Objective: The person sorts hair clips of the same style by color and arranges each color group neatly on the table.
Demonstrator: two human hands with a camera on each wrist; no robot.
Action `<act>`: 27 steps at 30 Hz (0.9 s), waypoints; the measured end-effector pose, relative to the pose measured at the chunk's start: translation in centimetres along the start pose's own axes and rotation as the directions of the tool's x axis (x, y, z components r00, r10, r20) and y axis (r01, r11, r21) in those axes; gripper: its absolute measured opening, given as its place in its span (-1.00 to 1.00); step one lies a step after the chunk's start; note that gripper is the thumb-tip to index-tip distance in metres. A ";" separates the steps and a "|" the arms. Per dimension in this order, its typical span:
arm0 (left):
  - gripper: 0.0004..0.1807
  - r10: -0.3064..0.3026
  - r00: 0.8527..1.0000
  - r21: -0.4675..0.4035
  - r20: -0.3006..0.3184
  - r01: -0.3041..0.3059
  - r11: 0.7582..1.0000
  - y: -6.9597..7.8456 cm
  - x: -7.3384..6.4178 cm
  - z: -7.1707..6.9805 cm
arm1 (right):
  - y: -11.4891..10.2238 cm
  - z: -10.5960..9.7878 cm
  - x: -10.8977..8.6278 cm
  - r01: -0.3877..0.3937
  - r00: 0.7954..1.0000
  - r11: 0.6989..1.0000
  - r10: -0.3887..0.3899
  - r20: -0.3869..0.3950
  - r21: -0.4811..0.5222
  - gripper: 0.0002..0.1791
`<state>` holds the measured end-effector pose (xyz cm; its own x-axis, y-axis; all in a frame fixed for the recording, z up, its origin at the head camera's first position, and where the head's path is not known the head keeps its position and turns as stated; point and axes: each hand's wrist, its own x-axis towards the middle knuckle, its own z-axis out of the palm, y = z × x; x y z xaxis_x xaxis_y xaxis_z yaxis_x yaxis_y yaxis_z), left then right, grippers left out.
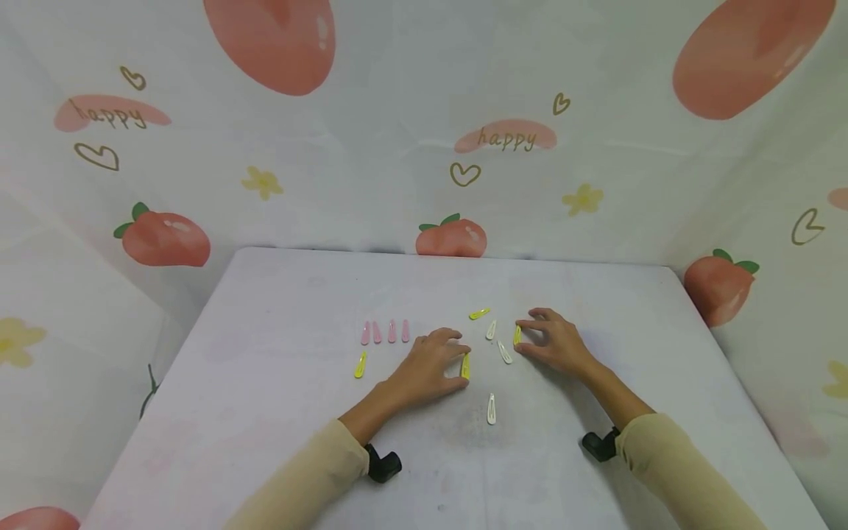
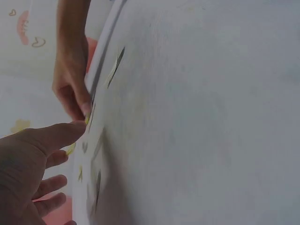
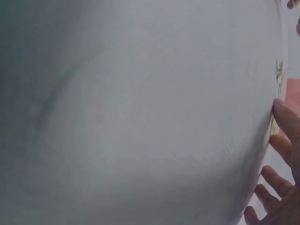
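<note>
In the head view my left hand (image 1: 427, 370) pinches a yellow snap hair clip (image 1: 466, 366) by its two ends, between thumb and a fingertip. My right hand (image 1: 558, 346) has another yellow hair clip (image 1: 517, 336) between thumb and index finger, close to the tabletop. Between the hands lie two white hair clips, one upper (image 1: 491, 330) and one lower (image 1: 506, 352). A third white clip (image 1: 492, 409) is nearer the front. The right wrist view shows the right thumb and index finger on either side of a yellow clip (image 3: 273, 125).
Several pink hair clips (image 1: 391, 331) stand in a row on the white table (image 1: 278, 442), left of the left hand. One yellow clip (image 1: 360, 365) lies below that row, another (image 1: 480, 313) toward the back. A printed cloth (image 1: 371, 162) hangs behind the table.
</note>
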<state>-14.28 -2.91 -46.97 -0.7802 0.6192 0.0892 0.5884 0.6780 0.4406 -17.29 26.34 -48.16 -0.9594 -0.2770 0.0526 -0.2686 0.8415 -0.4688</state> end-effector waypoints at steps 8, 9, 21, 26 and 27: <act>-0.48 0.031 0.991 0.007 -0.128 -0.030 1.000 -4.5 -3.9 -3.0 | 0.0 -0.1 -0.1 0.012 1.000 1.000 -0.012 -0.006 -0.006 -0.46; -0.48 0.014 0.991 0.015 -0.131 -0.012 1.000 -4.9 -4.4 -3.3 | 0.0 -0.1 -0.1 0.014 1.000 1.000 -0.014 -0.007 -0.008 -0.45; -0.49 -0.113 0.988 0.079 -0.102 0.121 0.989 -8.2 -8.3 -4.7 | 0.4 0.1 -0.2 0.038 0.999 0.999 -0.038 -0.019 0.001 -0.46; -0.48 -0.129 0.987 0.089 -0.092 0.137 0.987 -8.7 -8.9 -4.7 | 0.3 0.2 -0.2 0.038 0.999 0.999 -0.037 -0.016 0.007 -0.46; -0.48 -0.135 0.987 0.082 -0.089 0.142 0.986 -8.7 -8.9 -4.7 | 0.3 0.2 -0.1 0.036 0.999 0.999 -0.036 -0.014 0.007 -0.45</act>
<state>-13.45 -16.26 -47.38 -0.8682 0.4843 0.1086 0.4870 0.7891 0.3743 -17.22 26.53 -48.47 -0.9502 -0.3008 0.0820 -0.3028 0.8273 -0.4731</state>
